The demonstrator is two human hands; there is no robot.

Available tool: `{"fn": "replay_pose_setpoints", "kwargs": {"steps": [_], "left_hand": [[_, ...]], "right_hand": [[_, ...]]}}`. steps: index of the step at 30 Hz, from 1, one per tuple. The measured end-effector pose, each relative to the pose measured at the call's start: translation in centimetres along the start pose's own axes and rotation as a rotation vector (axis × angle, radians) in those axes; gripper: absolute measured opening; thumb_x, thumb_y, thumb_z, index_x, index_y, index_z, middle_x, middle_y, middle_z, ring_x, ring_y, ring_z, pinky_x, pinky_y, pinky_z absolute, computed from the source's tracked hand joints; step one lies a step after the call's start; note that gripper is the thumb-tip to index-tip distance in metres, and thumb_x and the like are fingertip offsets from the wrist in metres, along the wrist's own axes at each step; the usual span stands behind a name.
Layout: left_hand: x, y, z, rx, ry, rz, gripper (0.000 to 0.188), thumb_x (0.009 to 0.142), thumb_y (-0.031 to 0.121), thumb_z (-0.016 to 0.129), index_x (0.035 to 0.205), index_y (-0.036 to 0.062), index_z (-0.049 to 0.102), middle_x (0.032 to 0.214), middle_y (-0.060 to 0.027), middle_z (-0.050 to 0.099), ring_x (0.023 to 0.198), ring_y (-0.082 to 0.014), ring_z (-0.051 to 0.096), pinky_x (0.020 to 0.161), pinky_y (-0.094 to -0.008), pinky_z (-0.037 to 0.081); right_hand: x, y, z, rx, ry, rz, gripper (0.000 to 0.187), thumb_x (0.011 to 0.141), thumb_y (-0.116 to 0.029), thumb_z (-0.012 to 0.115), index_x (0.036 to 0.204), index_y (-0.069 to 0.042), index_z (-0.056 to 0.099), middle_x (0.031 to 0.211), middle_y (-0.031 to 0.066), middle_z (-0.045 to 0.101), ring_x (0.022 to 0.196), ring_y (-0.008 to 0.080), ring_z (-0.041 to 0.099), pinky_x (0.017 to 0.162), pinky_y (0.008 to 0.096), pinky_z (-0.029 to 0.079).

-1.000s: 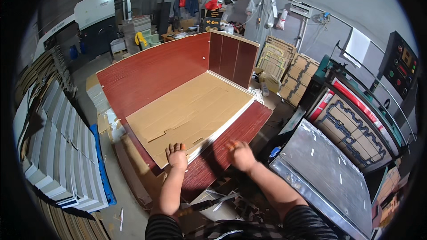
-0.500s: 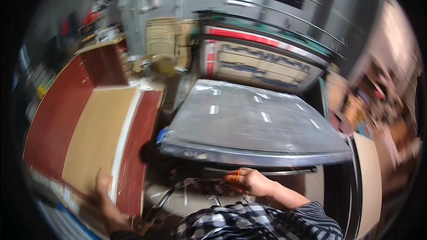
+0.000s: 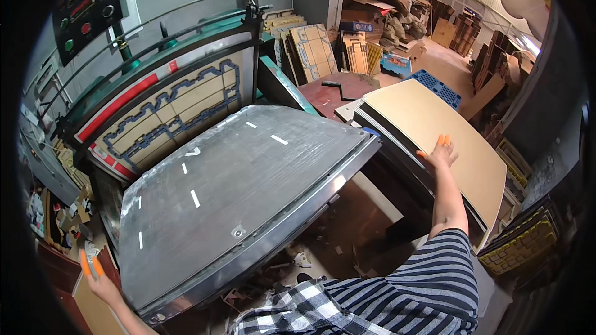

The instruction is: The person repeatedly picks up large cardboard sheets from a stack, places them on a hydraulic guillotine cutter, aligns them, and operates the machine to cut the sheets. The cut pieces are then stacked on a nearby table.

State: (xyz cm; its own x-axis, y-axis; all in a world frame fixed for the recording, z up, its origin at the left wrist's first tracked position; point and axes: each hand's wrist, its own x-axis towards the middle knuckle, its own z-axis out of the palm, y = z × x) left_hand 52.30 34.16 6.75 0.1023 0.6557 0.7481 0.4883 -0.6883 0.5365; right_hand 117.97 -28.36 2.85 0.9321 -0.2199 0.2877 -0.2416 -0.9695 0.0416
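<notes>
My right hand, with orange covers on some fingertips, is spread over the top of a stack of tan cardboard sheets on the right. Whether it presses on the top sheet or hovers just above, I cannot tell. Fingers apart and empty, my left hand hangs at the far left, beside the corner of a press's flat grey metal plate. It also wears orange fingertip covers. Below it part of a tan sheet shows. Short white strips lie on the plate. Behind rises a tilted die board with blue edging.
A control panel with coloured buttons hangs at upper left. More die boards lean beyond the press. A blue plastic pallet and cardboard piles stand farther back. Paper scraps litter the floor under the plate's front edge.
The view has swung to the right. My right hand has gone from in front of the press to the cardboard stack. My left hand is now beside the plate's left corner.
</notes>
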Motion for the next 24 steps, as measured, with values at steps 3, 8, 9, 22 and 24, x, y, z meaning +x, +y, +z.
{"fn": "replay_pose_setpoints", "kwargs": {"steps": [3,8,9,22,24], "left_hand": [[0.4,5.0,6.4,-0.116,-0.132,0.069,0.035,0.094,0.002,0.053,0.129,-0.003,0.052,0.133,-0.0109,0.054,0.123,-0.022,0.049,0.106,-0.0326,0.033],[-0.9,11.4,10.6,-0.067,-0.323,0.163,0.032,0.089,-0.004,0.054,0.121,-0.004,0.058,0.134,-0.0124,0.054,0.121,-0.0239,0.052,0.103,-0.0331,0.037],[-1.2,12.4,11.0,-0.076,-0.349,0.164,0.031,0.089,-0.004,0.054,0.12,-0.0039,0.059,0.133,-0.0124,0.055,0.121,-0.0241,0.052,0.103,-0.0331,0.038],[-2.2,15.1,6.2,-0.276,-0.113,0.134,0.029,0.086,-0.001,0.065,0.114,-0.0003,0.065,0.12,-0.0125,0.063,0.113,-0.0206,0.057,0.099,-0.0319,0.041],[-2.6,14.6,5.3,-0.379,-0.049,0.054,0.03,0.087,-0.001,0.064,0.116,-0.0001,0.064,0.122,-0.0121,0.062,0.114,-0.0189,0.056,0.1,-0.031,0.04]], "right_hand": [[2.5,5.2,4.8,0.1,-0.194,-0.117,0.051,0.081,-0.042,0.07,0.116,-0.008,0.057,0.129,0.0148,0.05,0.123,0.0281,0.045,0.096,0.0563,0.04],[3.8,6.8,5.1,0.139,-0.004,-0.508,0.027,0.08,-0.027,0.07,0.079,-0.003,0.057,0.082,0.0159,0.059,0.08,0.0357,0.06,0.068,0.0449,0.05],[3.8,6.5,3.0,0.142,0.12,-0.538,0.026,0.079,-0.025,0.07,0.076,-0.003,0.057,0.076,0.0159,0.059,0.074,0.037,0.06,0.065,0.0438,0.05],[-13.7,-9.7,-18.0,0.64,0.315,-1.311,0.044,0.082,0.009,0.054,0.123,-0.006,0.055,0.122,0.0181,0.057,0.107,0.0335,0.059,0.089,0.0415,0.049],[-16.0,-13.7,-16.0,0.699,0.036,-1.303,0.054,0.082,0.011,0.047,0.133,-0.006,0.049,0.128,0.0203,0.052,0.114,0.0362,0.053,0.098,0.0406,0.044]]}}
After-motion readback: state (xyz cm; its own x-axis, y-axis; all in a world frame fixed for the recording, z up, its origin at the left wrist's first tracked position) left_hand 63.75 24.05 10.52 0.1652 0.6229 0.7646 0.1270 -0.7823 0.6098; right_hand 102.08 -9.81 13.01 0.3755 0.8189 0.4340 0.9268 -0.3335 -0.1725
